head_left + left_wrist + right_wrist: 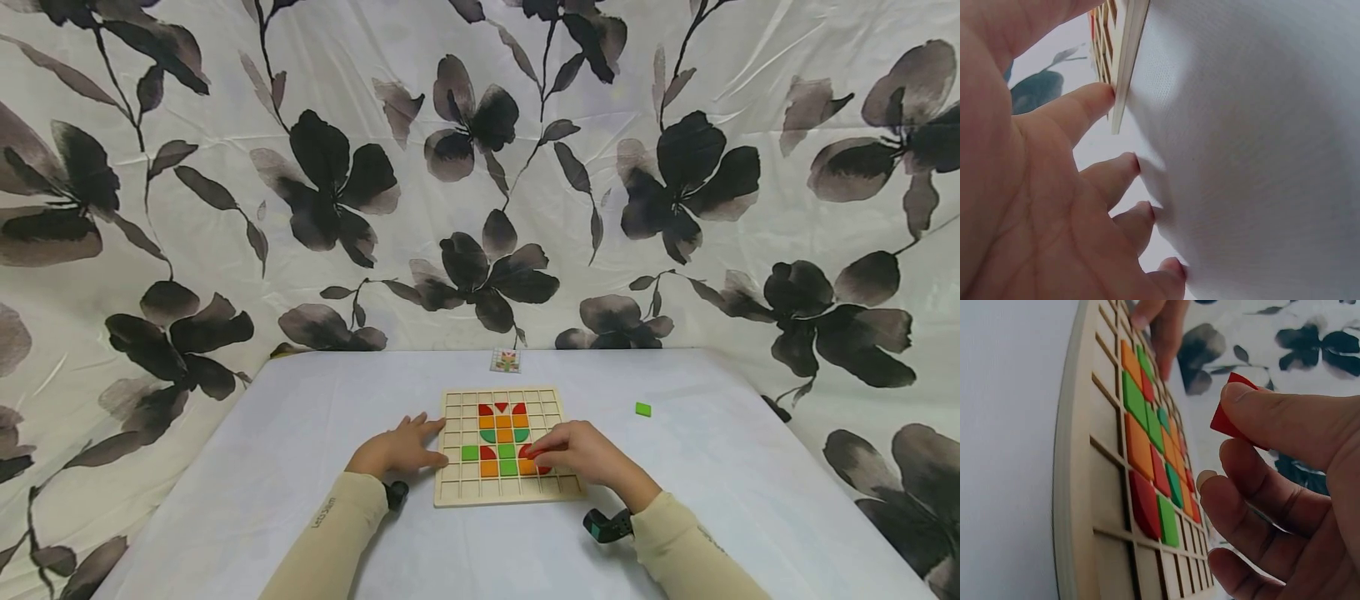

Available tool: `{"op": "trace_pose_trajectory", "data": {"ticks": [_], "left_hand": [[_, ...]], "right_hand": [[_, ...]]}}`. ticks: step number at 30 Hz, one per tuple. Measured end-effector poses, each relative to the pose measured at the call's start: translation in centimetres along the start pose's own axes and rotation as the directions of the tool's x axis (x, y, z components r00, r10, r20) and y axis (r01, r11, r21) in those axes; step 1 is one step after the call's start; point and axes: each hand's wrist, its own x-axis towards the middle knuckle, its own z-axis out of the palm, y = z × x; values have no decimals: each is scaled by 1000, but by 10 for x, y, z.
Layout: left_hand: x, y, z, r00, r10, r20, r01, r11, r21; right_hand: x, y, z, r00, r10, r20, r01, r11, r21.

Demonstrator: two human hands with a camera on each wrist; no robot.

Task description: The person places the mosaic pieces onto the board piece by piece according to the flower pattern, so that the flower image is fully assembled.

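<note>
A wooden grid board (456, 490) lies on the table with red, orange and green tiles in its middle cells. My left hand (397, 448) rests at its left side, fingers spread. The left wrist view shows a fingertip against the board's edge (1127, 56) and the other fingertips on the cloth. Between thumb and forefinger my right hand (588, 454) pinches a red tile (1223, 422) over the right part of the board. Below it, a rounded red tile (1145, 503) and a green tile (1167, 520) sit in cells. The right fingers hide some cells in the head view.
A loose green tile (642, 409) lies on the white tablecloth (360, 392) right of the board. Behind the board is a small card (506, 360) with a coloured pattern. A floral curtain (480, 167) hangs at the table's far edge.
</note>
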Motion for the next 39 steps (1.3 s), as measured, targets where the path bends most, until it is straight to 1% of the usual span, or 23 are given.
{"op": "trace_pose_trajectory", "data": {"ticks": [3, 9, 16, 23, 30, 39], "left_hand": [[1, 0, 0, 1000, -5, 2, 5, 1000, -1], [1, -1, 0, 1000, -2, 4, 2, 1000, -3], [-1, -1, 0, 1000, 13, 4, -13, 1000, 3], [0, -1, 0, 1000, 21, 9, -21, 1000, 7], [0, -1, -1, 1000, 27, 7, -27, 999, 19], [0, -2, -1, 999, 41, 4, -41, 999, 26]], "right_hand": [[4, -3, 7, 1000, -3, 9, 4, 1000, -8], [9, -14, 18, 999, -46, 14, 46, 999, -21], [17, -26, 31, 999, -48, -27, 47, 999, -22], [23, -32, 41, 996, -79, -28, 78, 997, -27], [29, -38, 47, 998, -55, -24, 55, 998, -22], [43, -43, 55, 999, -33, -28, 33, 999, 1]]}}
